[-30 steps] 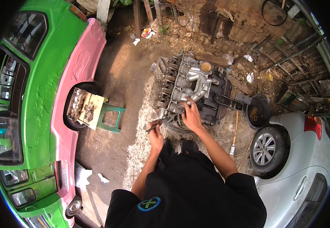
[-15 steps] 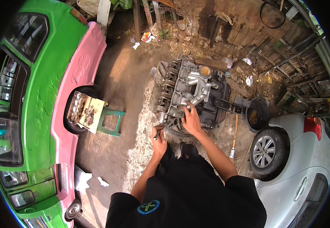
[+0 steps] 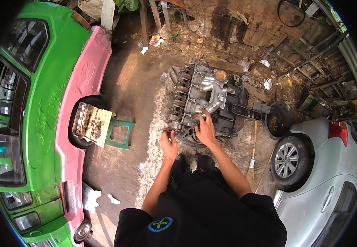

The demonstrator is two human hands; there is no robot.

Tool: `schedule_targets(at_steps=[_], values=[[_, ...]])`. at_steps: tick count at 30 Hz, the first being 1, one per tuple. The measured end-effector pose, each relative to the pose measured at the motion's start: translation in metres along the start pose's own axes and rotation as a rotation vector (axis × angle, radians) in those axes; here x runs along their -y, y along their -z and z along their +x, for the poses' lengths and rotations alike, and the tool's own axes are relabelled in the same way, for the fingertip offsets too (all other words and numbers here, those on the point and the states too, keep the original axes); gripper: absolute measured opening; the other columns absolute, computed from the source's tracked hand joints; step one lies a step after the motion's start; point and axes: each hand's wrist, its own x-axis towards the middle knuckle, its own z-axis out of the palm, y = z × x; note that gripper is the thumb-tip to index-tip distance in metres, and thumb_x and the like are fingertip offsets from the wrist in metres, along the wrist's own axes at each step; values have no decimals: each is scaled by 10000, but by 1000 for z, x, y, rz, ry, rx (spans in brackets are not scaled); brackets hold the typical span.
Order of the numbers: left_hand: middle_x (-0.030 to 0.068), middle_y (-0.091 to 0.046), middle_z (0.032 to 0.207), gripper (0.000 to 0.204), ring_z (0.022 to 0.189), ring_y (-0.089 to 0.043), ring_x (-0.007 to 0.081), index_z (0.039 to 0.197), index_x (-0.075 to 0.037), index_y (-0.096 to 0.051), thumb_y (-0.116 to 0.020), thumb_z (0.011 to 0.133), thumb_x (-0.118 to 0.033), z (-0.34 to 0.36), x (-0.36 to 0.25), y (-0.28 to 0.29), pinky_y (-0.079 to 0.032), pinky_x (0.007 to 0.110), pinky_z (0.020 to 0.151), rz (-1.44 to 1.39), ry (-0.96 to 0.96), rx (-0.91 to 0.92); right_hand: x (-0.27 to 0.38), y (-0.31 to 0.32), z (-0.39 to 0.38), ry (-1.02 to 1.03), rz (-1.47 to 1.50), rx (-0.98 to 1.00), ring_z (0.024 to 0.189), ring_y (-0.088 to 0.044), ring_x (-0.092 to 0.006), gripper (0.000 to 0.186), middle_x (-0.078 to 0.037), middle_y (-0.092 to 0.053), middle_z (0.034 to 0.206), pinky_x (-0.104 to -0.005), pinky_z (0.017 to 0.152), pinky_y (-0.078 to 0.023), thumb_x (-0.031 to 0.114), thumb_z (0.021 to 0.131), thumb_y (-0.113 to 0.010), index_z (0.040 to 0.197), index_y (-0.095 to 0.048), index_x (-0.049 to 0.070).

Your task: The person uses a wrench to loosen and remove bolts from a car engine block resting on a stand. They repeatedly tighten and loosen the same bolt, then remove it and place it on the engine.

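Observation:
In front of my feet an engine (image 3: 217,99) rests on the ground, with a silver intake manifold (image 3: 216,96) on top and a row of exposed valve gear along its left side. At its near left corner my left hand (image 3: 169,145) is closed around a short dark rod-like tool (image 3: 167,129), held roughly level; its exact kind is unclear. My right hand (image 3: 205,129) reaches to the near end of the manifold, fingers bent and pressed together. A small silver round piece shows at its fingertips, too small to name.
A green and pink van (image 3: 69,90) stands at the left, a silver car (image 3: 326,164) at the right. Beside the van, a green stool (image 3: 121,133) bears a board with metal parts (image 3: 94,123). A black basin (image 3: 278,119) and a broom (image 3: 252,158) lie right of the engine.
My left hand has moved up slightly, and its dark tool has turned from pointing down toward me to lying level across the fingertips. My right hand stays at the manifold.

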Motion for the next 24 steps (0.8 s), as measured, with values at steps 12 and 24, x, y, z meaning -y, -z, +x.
schedule_targets(at_steps=[12, 24], values=[[159, -645, 988, 187, 929, -614, 329, 1129, 7, -576, -423, 1072, -84, 39, 119, -2, -542, 444, 861, -947, 1017, -174, 4, 3, 1, -16, -10, 26, 1381, -441, -457, 434, -142, -360, 1511, -531, 1044, -502, -55, 839, -633, 1226, -581, 134], [133, -697, 954, 156, 784, -674, 233, 1081, -57, -560, -505, 1103, -201, 21, 100, 21, -581, 378, 737, -884, 629, -4, 8, -2, -1, -53, -36, -27, 1351, -468, -401, 430, -115, -382, 1516, -517, 1100, -467, -13, 819, -647, 1218, -581, 133]])
